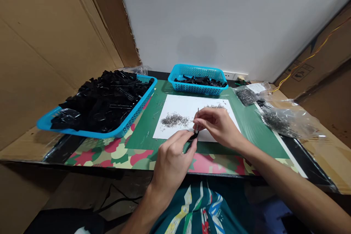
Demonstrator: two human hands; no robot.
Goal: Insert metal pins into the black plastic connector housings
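Note:
My left hand (175,153) is closed, its thumb and fingers pinching a small black part (195,136) at the front edge of the white sheet (201,102). In my right hand (215,124) a thin, upright metal rod-like tool (197,115) is pinched, its lower end meeting the black part. Exactly what kind of tool it is cannot be made out. Left of the hands, a pile of tiny wire springs or hooks (174,120) lies on the sheet. A second pile of the same small pieces (218,106) sits behind my right hand.
A large blue basket (137,116) heaped with black parts (106,98) stands at the left. Behind the sheet is a smaller blue basket (197,67) with black pieces inside. Clear bags of small metal pieces (275,120) lie right on the green mat (260,137). Cardboard (49,44) walls the left side.

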